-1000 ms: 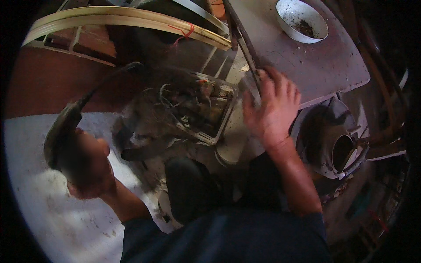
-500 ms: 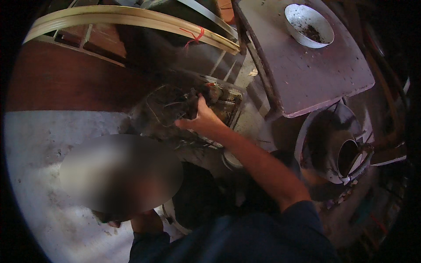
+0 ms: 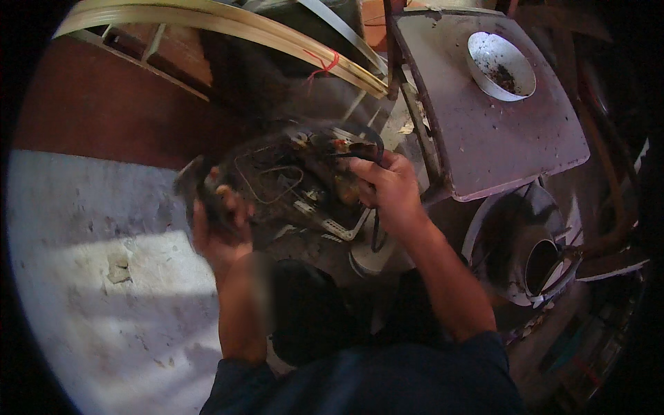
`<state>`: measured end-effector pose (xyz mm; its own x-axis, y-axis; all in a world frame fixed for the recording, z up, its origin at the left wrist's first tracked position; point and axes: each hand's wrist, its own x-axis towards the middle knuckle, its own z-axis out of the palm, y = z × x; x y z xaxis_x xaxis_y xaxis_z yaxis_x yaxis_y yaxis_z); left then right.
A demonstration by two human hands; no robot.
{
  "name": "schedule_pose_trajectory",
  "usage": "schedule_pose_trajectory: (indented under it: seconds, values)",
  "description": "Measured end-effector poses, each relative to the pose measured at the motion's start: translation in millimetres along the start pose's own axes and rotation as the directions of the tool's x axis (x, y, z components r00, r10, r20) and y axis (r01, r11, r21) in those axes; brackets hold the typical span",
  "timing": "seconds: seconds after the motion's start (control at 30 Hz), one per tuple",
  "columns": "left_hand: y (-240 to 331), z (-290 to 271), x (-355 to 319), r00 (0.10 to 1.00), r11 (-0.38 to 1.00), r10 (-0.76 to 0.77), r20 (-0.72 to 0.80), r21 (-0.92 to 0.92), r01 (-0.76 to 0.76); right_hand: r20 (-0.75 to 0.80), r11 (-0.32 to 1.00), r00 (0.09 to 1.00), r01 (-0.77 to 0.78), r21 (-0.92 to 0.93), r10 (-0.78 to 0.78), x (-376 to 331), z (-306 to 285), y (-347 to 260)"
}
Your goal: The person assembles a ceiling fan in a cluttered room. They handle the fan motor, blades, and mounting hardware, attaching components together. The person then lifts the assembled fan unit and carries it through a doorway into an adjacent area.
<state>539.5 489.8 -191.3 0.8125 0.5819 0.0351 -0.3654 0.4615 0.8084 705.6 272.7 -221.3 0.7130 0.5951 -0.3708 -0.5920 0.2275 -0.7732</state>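
Note:
A shallow crate point(image 3: 337, 227) with pale slotted edging sits before me, filled with dark clutter, a thin wire loop point(image 3: 282, 168) and several small parts. At its right side my right hand point(image 3: 393, 188) is closed on a black cord-like loop point(image 3: 377, 142), which arches over the fingers and hangs below them. On the left my left hand point(image 3: 225, 225) has its fingers curled round a dark, dull object point(image 3: 194, 178) by the crate's left end. Blur and shadow hide what kind of object it is.
A purplish-brown stool or small table point(image 3: 501, 142) stands at the right, bearing a white bowl point(image 3: 517, 84) with dark crumbs. Below it is a round metal vessel point(image 3: 484, 228). Pale curved strips point(image 3: 228, 26) tied with red string span the back left. A sunlit floor patch point(image 3: 166, 266) lies left.
My left hand has come up from the lower left to the crate's left end and holds a dark object. My right hand has moved right, onto the black loop. The view has shifted slightly.

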Motion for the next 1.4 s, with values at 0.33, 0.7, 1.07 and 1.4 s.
schedule_pose_trajectory:
  seconds: [0.33, 0.7, 1.07, 1.4]
  values:
    - [-109, 36, 8, 0.86, 0.864, -0.501, -0.099, -0.113, 0.49, -0.118, 0.974, 0.971, 0.193, -0.12, -0.207, -33, -1, -14]
    - [-129, 59, -32, 0.769, 0.654, -0.636, 0.065, 0.573, 0.493, -0.042, 0.91, 0.99, 0.104, -0.401, -0.132, -17, -4, 9]
    - [-139, -116, 140, 0.937, -0.24, 0.29, 0.195, 0.963, -0.126, -0.055, 0.582, 0.863, 0.289, -0.76, -0.501, -28, -12, 13]
    - [-158, -161, 165, 0.973, -0.241, -0.224, -0.049, 0.97, -0.007, -0.087, 0.596, 0.917, 0.18, -0.783, -0.39, -39, -11, 7]
